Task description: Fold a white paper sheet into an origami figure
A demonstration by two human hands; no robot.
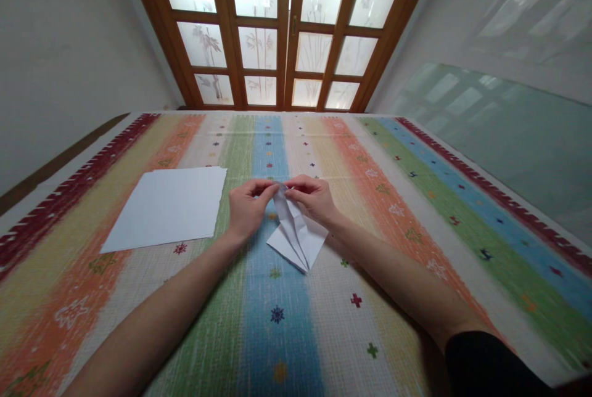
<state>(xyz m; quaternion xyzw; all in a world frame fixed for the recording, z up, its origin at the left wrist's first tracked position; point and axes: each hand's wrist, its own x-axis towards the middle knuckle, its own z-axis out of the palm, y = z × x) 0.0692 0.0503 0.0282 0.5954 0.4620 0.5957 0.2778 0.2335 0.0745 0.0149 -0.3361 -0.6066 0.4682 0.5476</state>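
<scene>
The left hand and the right hand both pinch the upper tip of the folded white paper, over the worktop; uneven pulling could tear it or crease it crookedly.

My left hand and right hand hide the pinched tip of the folded white paper; its inner layers, perhaps several, I cannot count. The bottom edge cuts off my left forearm and black sleeve. The top edge crops the glass-paned doors. The sheet count in the white paper stack escapes me.
</scene>
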